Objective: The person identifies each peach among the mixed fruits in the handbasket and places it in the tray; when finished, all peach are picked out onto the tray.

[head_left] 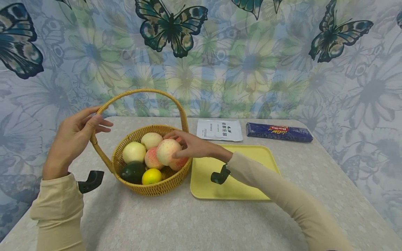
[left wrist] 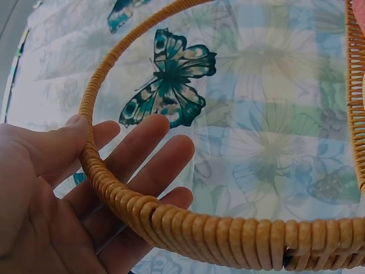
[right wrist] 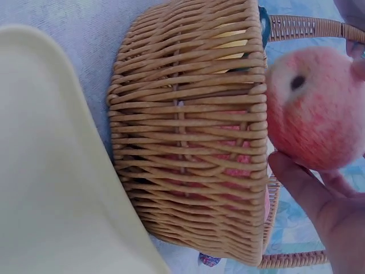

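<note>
With my left hand (head_left: 73, 134) I pinch the wicker handle (head_left: 141, 91) at its left side, thumb pressed on the near face and the other fingers spread out behind it, fairly straight. The fingers of my right hand (head_left: 191, 144) are curled round a peach (head_left: 168, 151), thumb on one side and fingertips on the other; I hold it at the mouth of the basket (head_left: 150, 190), above the other fruit. From my right wrist it shows as pink and red, with a dark spot in a paler patch, just beyond the woven rim. In the basket, more reddish peaches (head_left: 152, 158) lie under and next to the one I hold, two pale yellow-green fruits (head_left: 134, 152) sit toward the left and back, and a dark green fruit (head_left: 133, 172) rests at the front left beside a yellow lemon (head_left: 152, 176). The basket stands on the table (head_left: 220, 223), and a yellow tray (head_left: 230, 177) lies flat just to its right, partly under my right forearm. Behind the tray lie a white packet (head_left: 219, 130) with dark print and, to its right, a long blue box (head_left: 279, 132) marked Barilla. Butterflies and flowers pattern the cloth (head_left: 251, 66) hanging behind the table.
</note>
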Demonstrator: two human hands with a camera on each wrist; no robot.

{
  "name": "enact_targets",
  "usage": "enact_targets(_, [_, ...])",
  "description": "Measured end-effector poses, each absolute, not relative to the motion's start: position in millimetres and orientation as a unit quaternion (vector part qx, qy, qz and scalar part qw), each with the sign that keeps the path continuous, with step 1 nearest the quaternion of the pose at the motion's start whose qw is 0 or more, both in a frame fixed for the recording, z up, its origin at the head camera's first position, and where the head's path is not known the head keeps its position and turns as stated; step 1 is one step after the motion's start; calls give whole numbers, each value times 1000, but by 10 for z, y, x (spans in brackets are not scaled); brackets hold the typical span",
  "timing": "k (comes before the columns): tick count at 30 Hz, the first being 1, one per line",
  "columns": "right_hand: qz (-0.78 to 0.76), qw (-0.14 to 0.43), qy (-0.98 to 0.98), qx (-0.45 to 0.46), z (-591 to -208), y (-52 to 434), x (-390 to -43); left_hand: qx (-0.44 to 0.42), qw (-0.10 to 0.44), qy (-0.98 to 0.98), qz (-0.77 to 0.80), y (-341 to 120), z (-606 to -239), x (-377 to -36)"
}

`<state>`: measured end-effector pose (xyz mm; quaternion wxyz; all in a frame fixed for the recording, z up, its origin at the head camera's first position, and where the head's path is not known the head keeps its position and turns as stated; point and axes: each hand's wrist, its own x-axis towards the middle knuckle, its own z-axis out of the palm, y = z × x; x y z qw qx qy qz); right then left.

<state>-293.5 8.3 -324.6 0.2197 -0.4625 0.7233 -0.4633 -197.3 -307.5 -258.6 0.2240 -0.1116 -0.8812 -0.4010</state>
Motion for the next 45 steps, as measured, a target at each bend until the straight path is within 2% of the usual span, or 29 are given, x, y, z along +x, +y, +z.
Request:
enact_targets(9, [-478,186,745,-427,-3288,233,-2984,-117,229,-881,-398,-3056,-2608,-1948])
enact_targets(17, [-506,209,728,-412,-3355,329,-2999,-116,229,-878,-404,-3044,-2622,-1924])
enact_targets(32, [-527,190,710,-427,-3368,436,-3077,-116,226,-876,-410,-3054,-2625,-1930])
enact_targets(45, [-556,186,714,-383,-3373,614,-3048,-111,226,-882,-399,-3053,-2631,-1939])
